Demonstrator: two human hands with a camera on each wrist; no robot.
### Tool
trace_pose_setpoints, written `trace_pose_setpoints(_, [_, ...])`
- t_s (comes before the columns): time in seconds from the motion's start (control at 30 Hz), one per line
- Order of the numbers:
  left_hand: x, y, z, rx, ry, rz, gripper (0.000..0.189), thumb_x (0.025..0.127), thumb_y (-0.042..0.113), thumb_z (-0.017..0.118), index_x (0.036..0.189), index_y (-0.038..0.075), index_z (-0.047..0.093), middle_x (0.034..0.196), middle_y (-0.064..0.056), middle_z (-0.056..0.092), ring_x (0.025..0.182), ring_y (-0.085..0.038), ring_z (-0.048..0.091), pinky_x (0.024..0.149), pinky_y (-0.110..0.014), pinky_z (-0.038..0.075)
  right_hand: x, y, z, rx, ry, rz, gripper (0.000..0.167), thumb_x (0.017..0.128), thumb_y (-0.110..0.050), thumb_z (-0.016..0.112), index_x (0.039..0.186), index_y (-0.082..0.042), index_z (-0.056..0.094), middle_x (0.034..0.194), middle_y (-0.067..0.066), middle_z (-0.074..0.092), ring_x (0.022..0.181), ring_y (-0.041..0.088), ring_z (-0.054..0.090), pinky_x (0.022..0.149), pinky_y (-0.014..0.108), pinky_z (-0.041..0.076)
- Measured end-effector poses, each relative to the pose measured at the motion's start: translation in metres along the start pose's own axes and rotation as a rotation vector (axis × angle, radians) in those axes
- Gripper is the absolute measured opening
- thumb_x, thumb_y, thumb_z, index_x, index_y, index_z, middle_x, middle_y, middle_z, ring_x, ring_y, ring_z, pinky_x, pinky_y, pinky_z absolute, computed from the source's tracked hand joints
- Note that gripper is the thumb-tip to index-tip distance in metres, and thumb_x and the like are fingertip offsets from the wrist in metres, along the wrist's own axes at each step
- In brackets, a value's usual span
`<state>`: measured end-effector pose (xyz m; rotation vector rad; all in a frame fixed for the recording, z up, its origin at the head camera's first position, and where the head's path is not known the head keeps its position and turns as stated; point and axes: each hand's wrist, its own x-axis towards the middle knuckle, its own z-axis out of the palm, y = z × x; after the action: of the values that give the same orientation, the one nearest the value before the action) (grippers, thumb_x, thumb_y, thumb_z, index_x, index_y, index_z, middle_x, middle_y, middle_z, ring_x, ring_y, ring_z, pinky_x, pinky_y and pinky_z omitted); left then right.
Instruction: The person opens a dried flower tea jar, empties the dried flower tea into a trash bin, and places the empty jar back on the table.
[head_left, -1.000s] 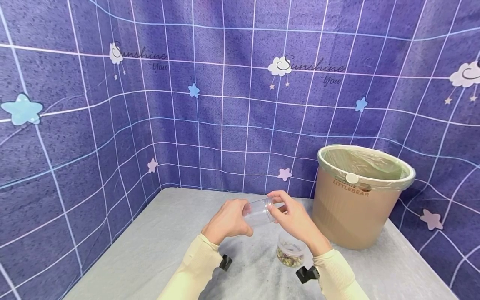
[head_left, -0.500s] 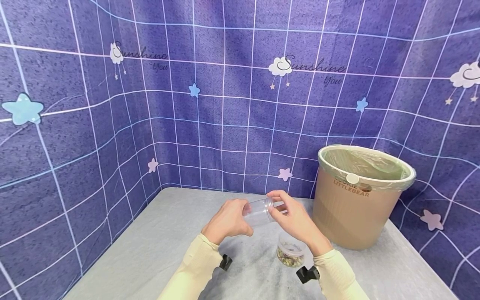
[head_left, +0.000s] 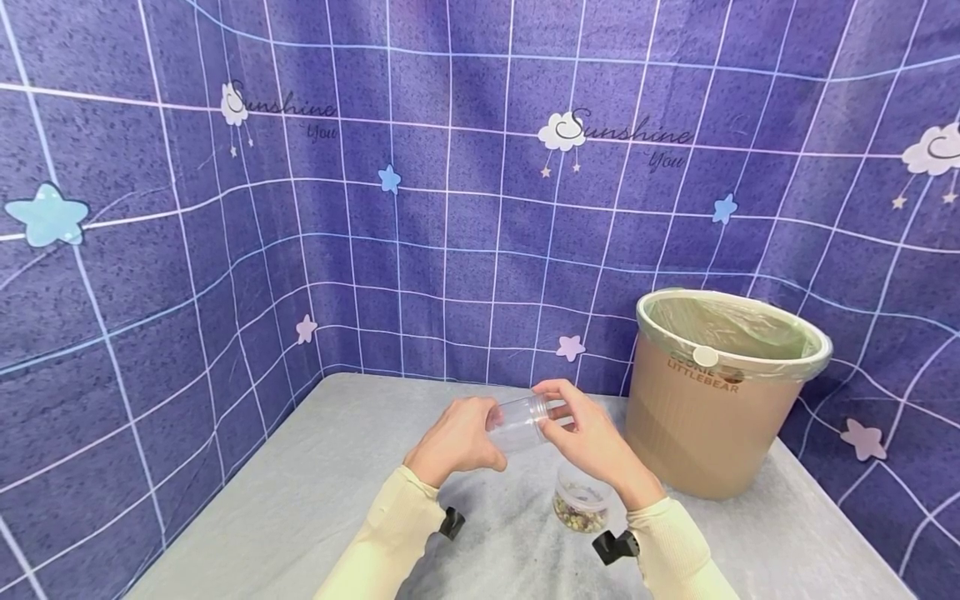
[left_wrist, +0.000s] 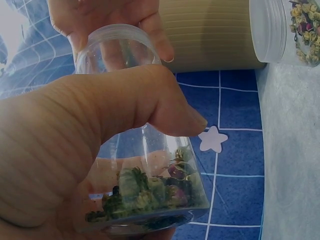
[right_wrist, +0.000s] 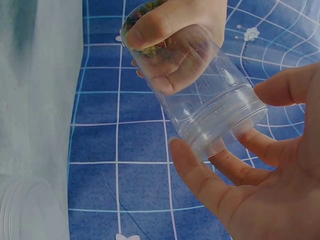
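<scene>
A clear plastic jar is held tilted above the table, its ringed end toward the right. My left hand grips it near the base, thumb across the wall. Dried flowers, greenish with dark red bits, lie at its bottom in the left wrist view. Fingers and thumb of my right hand are curled around the ringed end; whether that is a lid or the bare neck I cannot tell. A second clear jar, with yellow and red dried flowers, stands on the table below my right hand.
A tan bin with a green liner bag stands at the right of the grey-covered table. Purple gridded curtain hangs behind and along both sides. Black wrist mounts sit at both sleeves.
Both hands and the tilted jar stay nearly in place. The right fingers shift only slightly at the jar's ringed end.
</scene>
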<state>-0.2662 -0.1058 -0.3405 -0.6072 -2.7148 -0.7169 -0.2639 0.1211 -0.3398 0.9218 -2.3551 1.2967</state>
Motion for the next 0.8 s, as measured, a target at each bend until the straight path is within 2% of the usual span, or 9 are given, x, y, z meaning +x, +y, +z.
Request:
trace_pose_setpoints(0.17, [0.0000, 0.0002, 0.0006, -0.003, -0.003, -0.008, 0.042, 0.054, 0.015, 0.087, 0.089, 0.014, 0.064, 0.079, 0.002, 0.063, 0.068, -0.014, 0.054, 0.063, -0.030, 0.048, 0.0005, -0.0001, 0.0001, -0.004, -0.002, 0.016, 0.042, 0.092, -0.005, 0.066, 0.131, -0.018, 0.059, 0.125, 0.012, 0.069, 0.102, 0.024, 0.070, 0.081, 0.040, 0.059])
trace_pose_setpoints(0.23, [0.0001, 0.0003, 0.0006, -0.007, -0.008, -0.010, 0.042, 0.054, 0.015, 0.087, 0.089, 0.014, 0.064, 0.080, 0.000, 0.065, 0.068, -0.014, 0.055, 0.062, -0.030, 0.048, 0.0006, 0.0000, 0.0001, -0.005, -0.005, 0.013, 0.043, 0.092, -0.005, 0.066, 0.131, -0.019, 0.059, 0.126, 0.011, 0.068, 0.103, 0.024, 0.070, 0.081, 0.040, 0.059])
trace_pose_setpoints(0.5, [0.0022, 0.0013, -0.0011, 0.002, -0.012, -0.011, 0.042, 0.055, 0.016, 0.087, 0.091, 0.014, 0.064, 0.079, 0.003, 0.063, 0.068, -0.014, 0.055, 0.063, -0.030, 0.048, 0.0016, -0.0017, -0.0018, -0.016, -0.008, -0.010, 0.044, 0.091, -0.004, 0.065, 0.132, -0.018, 0.058, 0.128, 0.013, 0.067, 0.106, 0.028, 0.069, 0.081, 0.033, 0.058])
trace_pose_setpoints(0.8, [0.0019, 0.0003, -0.0004, 0.001, -0.017, -0.017, 0.042, 0.055, 0.017, 0.087, 0.090, 0.015, 0.064, 0.078, 0.005, 0.060, 0.069, -0.014, 0.055, 0.064, -0.031, 0.048, 0.0006, -0.0009, -0.0013, -0.014, -0.007, -0.013, 0.045, 0.090, -0.003, 0.066, 0.132, -0.018, 0.058, 0.127, 0.010, 0.067, 0.106, 0.027, 0.068, 0.081, 0.033, 0.058])
